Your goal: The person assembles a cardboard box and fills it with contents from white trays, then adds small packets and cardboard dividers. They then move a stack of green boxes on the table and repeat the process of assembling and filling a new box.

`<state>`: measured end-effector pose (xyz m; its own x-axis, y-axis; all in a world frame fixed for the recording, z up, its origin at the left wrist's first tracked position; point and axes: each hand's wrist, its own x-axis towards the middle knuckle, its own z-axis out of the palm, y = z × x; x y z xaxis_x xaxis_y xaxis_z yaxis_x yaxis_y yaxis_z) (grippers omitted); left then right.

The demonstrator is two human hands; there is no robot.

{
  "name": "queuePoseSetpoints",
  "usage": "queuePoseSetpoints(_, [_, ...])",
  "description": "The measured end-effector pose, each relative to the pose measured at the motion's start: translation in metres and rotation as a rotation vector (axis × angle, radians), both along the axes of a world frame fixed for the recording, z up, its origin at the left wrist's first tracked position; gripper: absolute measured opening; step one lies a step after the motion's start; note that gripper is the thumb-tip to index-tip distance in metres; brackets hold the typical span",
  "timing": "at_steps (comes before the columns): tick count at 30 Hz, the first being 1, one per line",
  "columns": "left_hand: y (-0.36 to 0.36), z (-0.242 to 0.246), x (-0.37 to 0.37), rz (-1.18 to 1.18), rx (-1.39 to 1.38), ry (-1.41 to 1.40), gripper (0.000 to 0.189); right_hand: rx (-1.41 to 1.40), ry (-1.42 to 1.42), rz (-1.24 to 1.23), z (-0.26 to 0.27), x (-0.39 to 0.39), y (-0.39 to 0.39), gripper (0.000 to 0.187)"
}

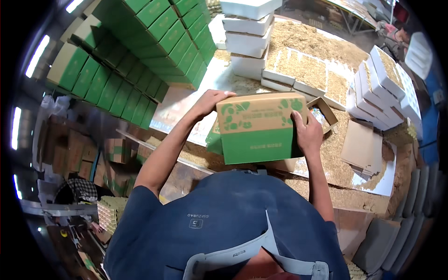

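Observation:
A green and brown cardboard carton (257, 129) is held up in front of my chest. Green plant prints and writing mark the side that faces me. My left hand (212, 102) grips its far left corner, and part of those fingers is hidden behind the edge. On the right side my right hand (309, 131) presses with the thumb on the printed face. Part of another green carton (214, 140) shows just behind and left of the held one. Close to my right hand lies a small open cardboard box (325, 112) with bright, unclear contents.
Green cartons (175, 42) form tall stacks at the left. White foam boxes (246, 45) are piled at the back, others (379, 91) at the right. Loose husk-like bedding (297, 35) covers much of the table. Flat cardboard sheets (362, 145) lie at the right; a person (84, 189) is lower left.

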<state>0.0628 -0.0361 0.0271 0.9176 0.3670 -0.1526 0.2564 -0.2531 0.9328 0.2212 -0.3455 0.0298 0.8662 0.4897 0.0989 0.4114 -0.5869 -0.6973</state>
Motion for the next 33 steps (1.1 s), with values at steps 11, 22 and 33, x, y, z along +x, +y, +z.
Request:
queuePoseSetpoints(11, [-0.011, -0.133, -0.077, 0.400, 0.157, 0.075, 0.058, 0.328, 0.107, 0.383, -0.063, -0.079, -0.038, 0.069])
queuePoseSetpoints(22, [0.009, -0.199, -0.034, 0.186, -0.656, 0.132, 0.062, -0.292, 0.022, 0.097, -0.056, 0.033, 0.074, 0.074])
queuePoseSetpoints(33, [-0.023, -0.129, -0.052, 0.332, -0.203, 0.191, 0.053, -0.089, 0.525, 0.254, -0.067, 0.075, 0.069, 0.065])
